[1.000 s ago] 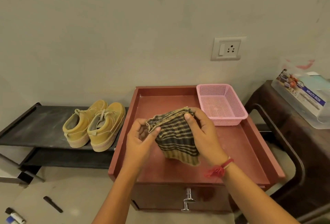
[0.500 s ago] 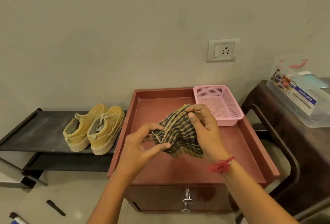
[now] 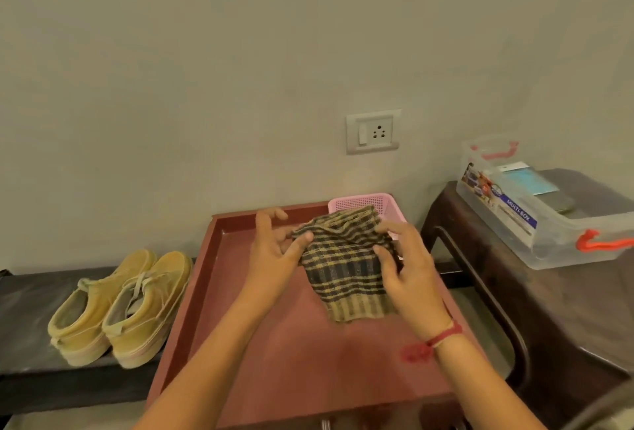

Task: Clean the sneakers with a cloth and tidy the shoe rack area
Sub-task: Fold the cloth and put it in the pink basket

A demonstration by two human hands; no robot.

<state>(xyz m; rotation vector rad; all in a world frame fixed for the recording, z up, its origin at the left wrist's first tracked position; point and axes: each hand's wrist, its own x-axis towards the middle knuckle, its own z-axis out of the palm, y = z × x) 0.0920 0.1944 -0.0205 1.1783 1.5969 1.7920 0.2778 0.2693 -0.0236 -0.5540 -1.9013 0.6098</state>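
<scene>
A dark checked cloth (image 3: 344, 273) with tan stripes hangs between both hands above the reddish cabinet top (image 3: 308, 361). My left hand (image 3: 274, 251) pinches its upper left corner with thumb and fingers. My right hand (image 3: 406, 265) grips its upper right edge. Two yellow sneakers (image 3: 120, 306) stand side by side on the black shoe rack (image 3: 27, 295) at the left, heels toward me.
A pink mesh basket (image 3: 384, 205) sits at the cabinet's back right corner, partly behind the cloth. A dark side table (image 3: 566, 309) at the right carries a clear plastic box (image 3: 535, 203) with red handles. A wall socket (image 3: 374, 131) is above.
The cloth has been lifted and spread wider between the hands, now hanging flatter. The view has tilted up and shifted, so the drawer handle has left the frame.
</scene>
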